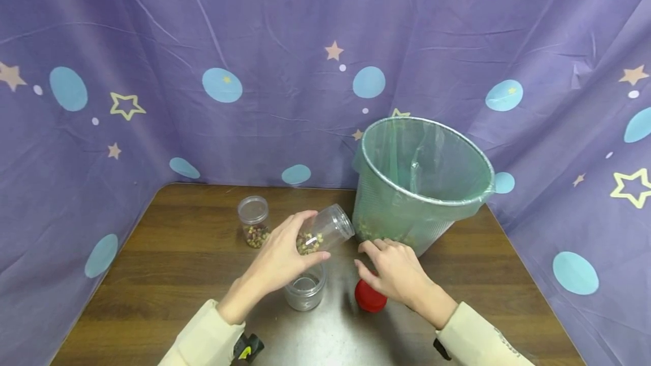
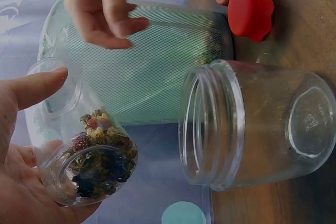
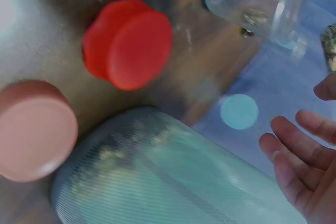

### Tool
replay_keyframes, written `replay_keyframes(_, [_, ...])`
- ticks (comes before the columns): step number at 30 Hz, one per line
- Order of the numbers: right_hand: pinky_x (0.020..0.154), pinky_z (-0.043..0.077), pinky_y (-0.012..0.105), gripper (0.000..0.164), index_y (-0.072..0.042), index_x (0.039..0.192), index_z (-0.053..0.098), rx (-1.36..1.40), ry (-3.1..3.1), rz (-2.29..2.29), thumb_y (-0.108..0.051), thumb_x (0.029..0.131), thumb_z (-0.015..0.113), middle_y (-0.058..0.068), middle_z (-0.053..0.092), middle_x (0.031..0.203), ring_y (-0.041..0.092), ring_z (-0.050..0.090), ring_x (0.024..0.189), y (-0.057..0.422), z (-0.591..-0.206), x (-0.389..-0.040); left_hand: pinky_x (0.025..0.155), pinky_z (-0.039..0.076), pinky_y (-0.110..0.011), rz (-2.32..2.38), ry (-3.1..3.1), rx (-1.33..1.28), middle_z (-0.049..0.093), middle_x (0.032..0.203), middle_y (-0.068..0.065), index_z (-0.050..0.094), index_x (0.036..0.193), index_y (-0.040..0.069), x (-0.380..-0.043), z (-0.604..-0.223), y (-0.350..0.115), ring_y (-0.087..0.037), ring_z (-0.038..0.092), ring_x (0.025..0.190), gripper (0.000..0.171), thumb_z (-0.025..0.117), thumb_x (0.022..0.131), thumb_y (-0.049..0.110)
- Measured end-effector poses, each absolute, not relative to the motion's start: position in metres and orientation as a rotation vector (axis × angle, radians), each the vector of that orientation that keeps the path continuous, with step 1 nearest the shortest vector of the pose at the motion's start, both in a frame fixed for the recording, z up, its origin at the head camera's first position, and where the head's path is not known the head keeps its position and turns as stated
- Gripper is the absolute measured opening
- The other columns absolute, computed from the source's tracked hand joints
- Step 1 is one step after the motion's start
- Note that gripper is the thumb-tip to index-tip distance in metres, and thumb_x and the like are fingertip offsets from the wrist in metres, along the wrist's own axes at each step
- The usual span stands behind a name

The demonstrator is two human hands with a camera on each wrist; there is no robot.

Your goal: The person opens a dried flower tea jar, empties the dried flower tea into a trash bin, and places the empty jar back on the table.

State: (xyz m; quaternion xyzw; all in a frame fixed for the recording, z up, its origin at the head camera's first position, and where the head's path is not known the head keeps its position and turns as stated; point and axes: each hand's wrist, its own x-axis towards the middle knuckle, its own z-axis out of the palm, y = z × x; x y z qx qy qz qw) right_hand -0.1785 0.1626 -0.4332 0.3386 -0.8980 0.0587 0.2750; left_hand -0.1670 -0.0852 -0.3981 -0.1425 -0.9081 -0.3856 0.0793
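Head view: I read the left hand (image 1: 283, 250) as gripping a clear jar (image 1: 333, 227), fingers and thumb set round its wall. The jar is tilted, its mouth directed toward the mesh bin (image 1: 373, 202) and just beside it. Dried botanical pieces (image 2: 102, 153) lie inside the held jar, gathered toward its base. The right hand (image 1: 394, 273) is raised near the bin's lower front; its fingers are apart, loosely bent, and grip nothing.

Placement of remaining components, as I see them on the wooden table (image 1: 178, 247):
- An uncovered jar (image 1: 305, 293) stands upright, below the held jar in the head view; the left wrist view shows its threaded mouth.
- A rear jar (image 1: 253, 214) stands upright to the left, with similar pieces in its lower part. I cannot tell whether its top is covered.
- A red scalloped cap (image 1: 370, 297) lies below the right hand.
- A pink round cap (image 3: 34, 132) lies near the red one — both wrist views confirm this.

A translucent green liner (image 1: 432, 162) fills the bin and folds over its rim. Pieces show through the mesh at the bottom. Behind — a purple patterned curtain (image 1: 285, 27).
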Motion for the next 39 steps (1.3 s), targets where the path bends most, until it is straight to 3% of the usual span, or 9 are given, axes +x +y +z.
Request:
replay_keyframes(10, [0.044, 0.046, 0.028, 0.015, -0.015, 0.087, 0.066, 0.938, -2.303, 0.250, -0.027, 0.079, 0.071, -0.006, 0.066, 0.070, 0.013, 0.062, 0.060, 0.161, -0.404, -0.180, 0.105, 0.047, -0.048, -1.117, -2.735, -0.434, 0.059, 0.137, -0.004, 0.048, 0.142, 0.018, -0.168, -0.390, -0.087, -0.025, 0.057, 0.126, 0.079, 0.083, 0.075, 0.043])
replay_keyframes(24, [0.055, 0.051, 0.029, 0.009, -0.015, 0.086, 0.069, 0.954, -2.260, 0.419, -0.022, 0.081, 0.070, -0.007, 0.066, 0.072, 0.009, 0.061, 0.066, 0.163, -0.370, -0.185, 0.099, 0.051, -0.047, -1.093, -2.731, -0.455, 0.062, 0.131, -0.006, 0.046, 0.138, 0.015, -0.173, -0.384, -0.088, -0.024, 0.061, 0.119, 0.077, 0.083, 0.076, 0.042])
replay_keyframes(39, [0.052, 0.044, 0.030, 0.013, -0.014, 0.078, 0.068, 0.891, -2.122, 0.443, -0.023, 0.086, 0.061, -0.004, 0.061, 0.066, 0.013, 0.054, 0.062, 0.171, -0.338, -0.197, 0.100, 0.050, -0.047, -1.050, -2.715, -0.493, 0.061, 0.133, -0.007, 0.044, 0.140, 0.014, -0.177, -0.374, -0.091, -0.025, 0.060, 0.122, 0.077, 0.080, 0.079, 0.044])
